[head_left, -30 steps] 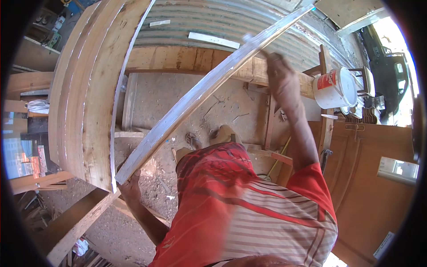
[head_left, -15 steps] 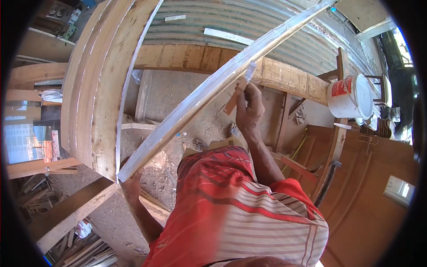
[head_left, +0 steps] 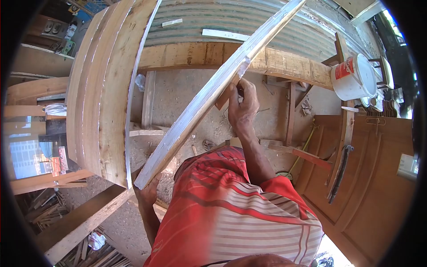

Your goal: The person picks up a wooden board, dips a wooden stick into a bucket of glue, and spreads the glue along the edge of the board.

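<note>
A long wooden board runs diagonally before me, its upturned edge coated with a wet-looking white substance. My left hand is closed around its near lower end; the board hides part of the fingers. In my right hand, pinched between thumb and fingers, is a small flat strip of wood. White stuff covers the strip's far end, which touches the board's coated edge. To the left stands a stack of thick boards with white lines along the joints.
A wooden beam crosses behind the board, with a white bucket at its right end. Corrugated metal sheeting lies beyond. Brown panelled doors stand at right. Scrap wood is piled at lower left, near another beam.
My right hand has moved left, bringing the strip's white end onto the board's edge. The board's near end and my left hand appear slightly farther right and lower; the view has shifted a little.
</note>
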Demonstrator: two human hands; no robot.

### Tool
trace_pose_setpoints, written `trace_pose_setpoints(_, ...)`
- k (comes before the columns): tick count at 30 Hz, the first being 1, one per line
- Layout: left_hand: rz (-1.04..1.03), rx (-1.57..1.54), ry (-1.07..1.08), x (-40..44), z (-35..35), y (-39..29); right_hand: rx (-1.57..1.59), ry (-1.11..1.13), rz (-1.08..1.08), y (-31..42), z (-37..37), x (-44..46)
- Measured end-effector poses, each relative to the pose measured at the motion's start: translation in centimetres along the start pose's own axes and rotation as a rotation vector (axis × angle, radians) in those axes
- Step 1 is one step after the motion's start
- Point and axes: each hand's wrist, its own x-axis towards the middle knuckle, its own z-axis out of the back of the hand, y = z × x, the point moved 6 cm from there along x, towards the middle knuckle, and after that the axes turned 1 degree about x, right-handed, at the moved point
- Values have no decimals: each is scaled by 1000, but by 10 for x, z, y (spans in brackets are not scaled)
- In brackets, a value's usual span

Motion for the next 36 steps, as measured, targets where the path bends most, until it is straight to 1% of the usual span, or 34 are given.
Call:
trace_pose_setpoints(2, -2, -21, 15, 3, 0, -6, 25, 43, 57, 14, 2, -1)
trace_pose_setpoints(4, -30, 23, -4, 5, 2, -7, 44, 85, 119, 27, 9, 0)
trace_pose_setpoints(5, -45, 43, -14, 8, 2, -10, 82, 84, 93, 30, 16, 3)
trace_pose_setpoints(6, 28, -12, -18, 9, 2, -11, 121, 84, 69, 32, 24, 7)
trace_pose_setpoints(7, 37, -22, -6, 11, 1, -13, 162, 85, 46, 32, 30, 11)
trace_pose_setpoints(8, 47, -33, 5, 12, 3, -12, 161, 21, 82, 28, 40, 20)
trace_pose_setpoints(11, 99, -84, -3, 14, 2, -6, 249, -39, 86, -19, 67, 61)
trace_pose_setpoints(13, 107, -109, -13, 15, 2, -9, 227, -54, 9, -34, 80, 102)
trace_pose_setpoints(16, 135, -129, -46, 17, 0, -12, 25, -13, -92, -59, 91, 153)
trace_pose_setpoints(19, 188, -144, -94, 13, 0, -11, -142, 16, 52, -75, 95, 185)
trace_pose_setpoints(20, 204, -158, -106, 13, 0, -12, -142, 26, 5, -77, 95, 192)
trace_pose_setpoints(22, 260, -163, -131, 9, -2, -13, -255, 9, 135, -74, 95, 204)
trace_pose_setpoints(23, 251, -158, -129, 8, -3, -15, -312, 0, 200, -73, 96, 208)
trace_pose_setpoints(25, 233, -150, -123, 9, -2, -14, -397, 47, 268, -67, 98, 211)
trace_pose_setpoints(26, 281, -147, -115, 8, -2, -13, -439, 71, 303, -63, 99, 211)
trace_pose_setpoints(29, 266, -143, -65, 4, -1, -2, -489, 147, 290, -57, 121, 197)
trace_pose_setpoints(30, 259, -183, -83, 3, -2, 7, -557, 259, 279, -56, 128, 193)
trace_pose_setpoints(33, 251, -285, -128, -7, -5, 28, -495, 221, 243, -55, 145, 204)
trace_pose_setpoints(34, 250, -309, -144, -9, -6, 30, -503, 203, 305, -41, 146, 214)
trace_pose_setpoints(35, 244, -333, -161, -10, -5, 31, -514, 214, 300, -39, 144, 222)
trace_pose_setpoints(36, 305, -209, -127, -10, -2, 33, -525, 221, 298, -38, 142, 231)
